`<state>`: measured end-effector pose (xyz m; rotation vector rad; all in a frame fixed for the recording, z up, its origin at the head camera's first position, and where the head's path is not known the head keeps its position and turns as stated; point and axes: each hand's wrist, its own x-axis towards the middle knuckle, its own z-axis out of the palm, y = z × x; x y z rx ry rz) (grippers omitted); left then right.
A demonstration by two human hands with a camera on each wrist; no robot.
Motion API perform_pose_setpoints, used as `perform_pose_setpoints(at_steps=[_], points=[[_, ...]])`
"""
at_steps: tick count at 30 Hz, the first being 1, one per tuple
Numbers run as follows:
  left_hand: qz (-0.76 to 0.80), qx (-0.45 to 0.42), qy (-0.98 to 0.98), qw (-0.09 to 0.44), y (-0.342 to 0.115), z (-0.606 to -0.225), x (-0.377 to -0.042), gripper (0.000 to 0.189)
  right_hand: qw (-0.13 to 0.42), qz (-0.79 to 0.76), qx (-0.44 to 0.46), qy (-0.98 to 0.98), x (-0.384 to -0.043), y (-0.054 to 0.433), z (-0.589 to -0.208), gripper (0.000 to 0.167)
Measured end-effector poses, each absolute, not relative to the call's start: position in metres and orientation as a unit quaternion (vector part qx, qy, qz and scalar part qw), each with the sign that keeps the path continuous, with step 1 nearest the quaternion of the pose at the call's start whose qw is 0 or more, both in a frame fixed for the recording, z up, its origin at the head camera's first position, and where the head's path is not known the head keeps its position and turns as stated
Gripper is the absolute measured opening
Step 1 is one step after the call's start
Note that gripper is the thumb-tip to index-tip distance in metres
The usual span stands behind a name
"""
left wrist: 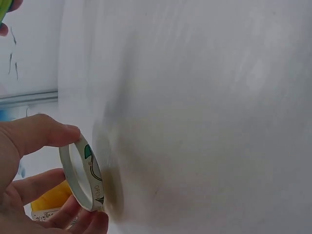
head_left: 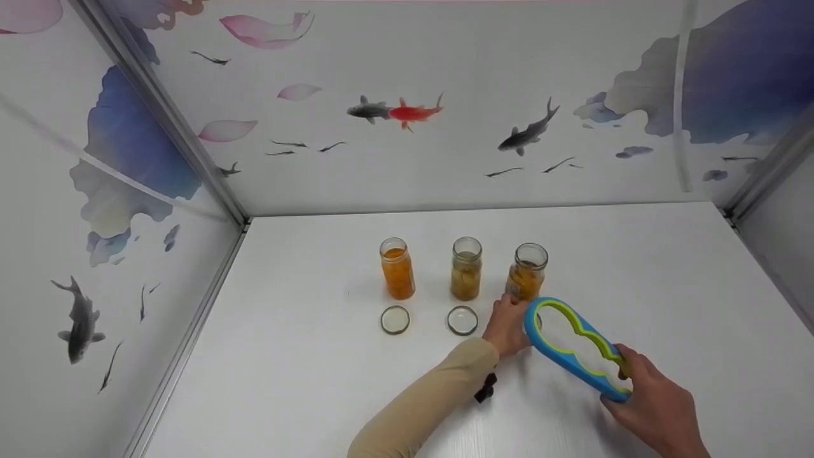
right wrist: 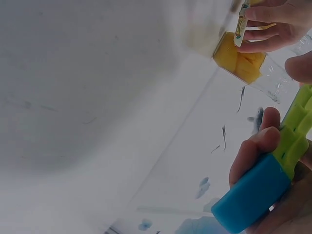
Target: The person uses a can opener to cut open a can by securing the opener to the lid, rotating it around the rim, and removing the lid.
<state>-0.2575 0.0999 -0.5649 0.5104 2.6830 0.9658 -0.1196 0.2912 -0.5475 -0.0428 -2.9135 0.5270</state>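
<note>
My left hand pinches a jar lid by its rim, thumb on one side and fingers on the other, tilted close above the white table. Just behind that hand stands an open glass jar of yellow-orange fruit, partly hidden by the fingers. In my right hand is a blue jar opener with a scalloped green lining, gripped at one end. Its wide loop reaches up beside the left hand and covers part of the lid in the head view. The right wrist view shows the thumb and fingers around the opener.
Two more open jars stand to the left: one with orange contents, one with pale yellow contents. In front of them lie a left lid and a middle lid. Printed panels enclose the table's back and sides.
</note>
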Motion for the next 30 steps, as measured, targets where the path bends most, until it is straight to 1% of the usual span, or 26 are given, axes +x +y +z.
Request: perform_pose_setpoints(at_steps=[6,11,14,17,19,21,23,27,30], points=[[0.330,0.148,0.923,0.131,0.1044,-0.5646,-0.2589,0.038,0.088,0.177,-0.021,-0.980,-0.1190,0.2906,-0.5486,0.078],[0.302,0.164,0.934,0.100,0.1067,-0.5692,-0.2594,0.035,0.084,0.176,-0.023,-0.981,-0.1183,0.2898,-0.5493,0.077],[0.348,0.150,0.920,0.101,0.1070,-0.5718,-0.2587,0.027,0.074,0.176,-0.026,-0.981,-0.1185,0.2898,-0.5494,0.077],[0.379,0.138,0.909,0.108,0.1064,-0.5732,-0.2577,0.026,0.062,0.178,-0.031,-0.982,-0.1195,0.2894,-0.5499,0.078],[0.371,0.140,0.912,0.108,0.1061,-0.5736,-0.2573,0.031,0.057,0.176,-0.034,-0.982,-0.1198,0.2892,-0.5503,0.079],[0.331,0.157,0.925,0.102,0.1057,-0.5737,-0.2568,0.042,0.052,0.177,-0.036,-0.982,-0.1199,0.2891,-0.5508,0.079],[0.308,0.164,0.932,0.098,0.1058,-0.5736,-0.2565,0.045,0.048,0.179,-0.039,-0.982,-0.1194,0.2892,-0.5508,0.079],[0.286,0.166,0.938,0.102,0.1062,-0.5736,-0.2578,0.047,0.051,0.181,-0.040,-0.981,-0.1183,0.2906,-0.5504,0.079],[0.278,0.166,0.941,0.103,0.1049,-0.5730,-0.2593,0.057,0.057,0.180,-0.041,-0.981,-0.1176,0.2922,-0.5499,0.079]])
